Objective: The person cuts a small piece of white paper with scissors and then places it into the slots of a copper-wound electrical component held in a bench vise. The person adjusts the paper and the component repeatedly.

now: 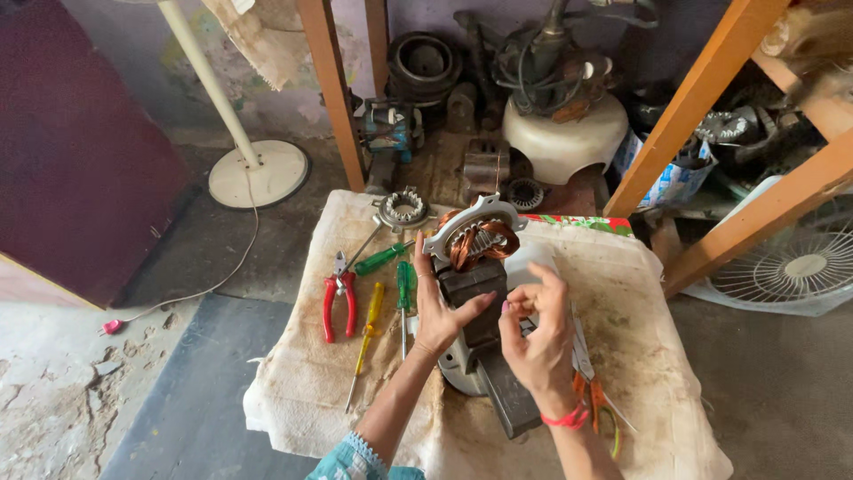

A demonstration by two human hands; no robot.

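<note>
Fingers, left hand [442, 307]: spread and laid against the side of the motor [474, 267], thumb pointing right across its dark body; steadying it, not wrapped around it.
Fingers, right hand [536, 336]: curled in, tips pinched near the thumb just right of the motor; something small may sit between them, too small to tell.
Motor: stands on the vise [498, 382] at mid bench, tilted away from the camera; copper windings [475, 242] show inside a pale metal end frame.
Vise: dark block under the motor; its bar runs toward the near edge of the bench.
Bench [640, 356]: covered with a stained pale cloth.
Left of motor: red pliers [338, 302], yellow screwdriver [366, 342], two green screwdrivers [404, 293], all lying loose, apart from both hands.
Behind motor: toothed metal ring [402, 211] at the far edge of the cloth.
Right of wrist: orange scissors [597, 400] lie on the cloth, partly hidden by the right forearm.
Step, as judged: work on the windings or frame with bare hands; one hand braces, the other handles a fine part.
Next move, as judged: calls for a firm brace from the left hand and a light, precise touch from the right, since the windings are thin and easily nicked.
Surroundings: fan stand [258, 173] on the floor at left, fan guard [800, 267] at right, motor scrap along the far wall.
</note>
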